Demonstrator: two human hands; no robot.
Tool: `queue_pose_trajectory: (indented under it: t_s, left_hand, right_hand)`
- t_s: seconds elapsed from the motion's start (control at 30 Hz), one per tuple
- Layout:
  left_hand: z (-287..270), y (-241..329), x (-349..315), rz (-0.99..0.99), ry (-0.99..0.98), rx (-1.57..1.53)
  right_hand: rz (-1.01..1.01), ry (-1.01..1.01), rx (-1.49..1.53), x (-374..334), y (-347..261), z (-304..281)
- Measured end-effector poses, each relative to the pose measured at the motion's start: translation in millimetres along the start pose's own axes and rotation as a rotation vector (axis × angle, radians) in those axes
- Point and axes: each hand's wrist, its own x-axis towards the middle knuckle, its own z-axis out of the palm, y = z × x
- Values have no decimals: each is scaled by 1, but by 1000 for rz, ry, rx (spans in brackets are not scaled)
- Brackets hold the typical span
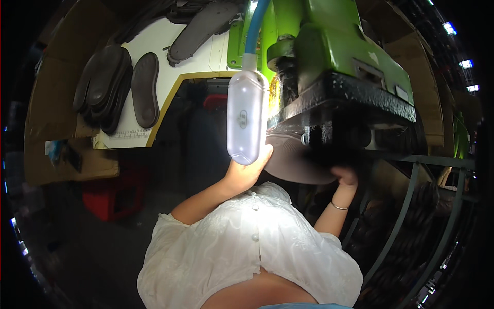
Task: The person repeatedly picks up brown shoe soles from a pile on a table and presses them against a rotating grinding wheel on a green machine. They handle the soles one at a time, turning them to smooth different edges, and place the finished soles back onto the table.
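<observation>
A dark brown shoe sole (296, 164) with fine curved ridges lies level under the head of the green machine (329, 56). My left hand (248, 170) grips its left end, thumb on top; a pale oval lamp (247, 116) hides part of that hand. At the sole's right end is my right hand (347, 177), blurred, with its thumb over the edge and its other fingers mostly out of sight. Dark shadow under the machine head covers the sole's far right part.
On the white table (163, 38) at the left lie a stack of dark soles (103, 82), a single sole (146, 90) and a larger sole (203, 33). A red stool (113, 195) stands below. A metal rack (411, 201) is at the right.
</observation>
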Motion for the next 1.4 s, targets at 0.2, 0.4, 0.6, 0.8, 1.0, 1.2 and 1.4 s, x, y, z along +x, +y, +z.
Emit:
queue_pose_trajectory:
  t_s: [0.2, 0.4, 0.6, 0.8, 1.0, 1.2, 1.4]
  left_hand:
    - [-8, 24, -7, -122, 14, -8]
    - [-54, 31, -13, 60, 178, 102]
    - [-104, 31, -10, 63, 268, 131]
    - [-126, -22, -17, -254, 69, 299]
    - [-66, -81, -30, -289, -449, 462]
    - [-43, -85, 7, -754, -187, -584]
    - [-47, -23, 7, -215, 209, -696]
  right_hand:
    - [-370, 455, 213, 50, -25, 43]
    - [-484, 400, 482, 70, 1, 114]
    - [-439, 267, 534, 67, 46, 154]
    - [-257, -29, 81, 68, 26, 145]
    - [-113, -257, -245, 86, -16, 144]
    - [-365, 91, -553, 86, 13, 166]
    - [-413, -209, -371, 61, 66, 177]
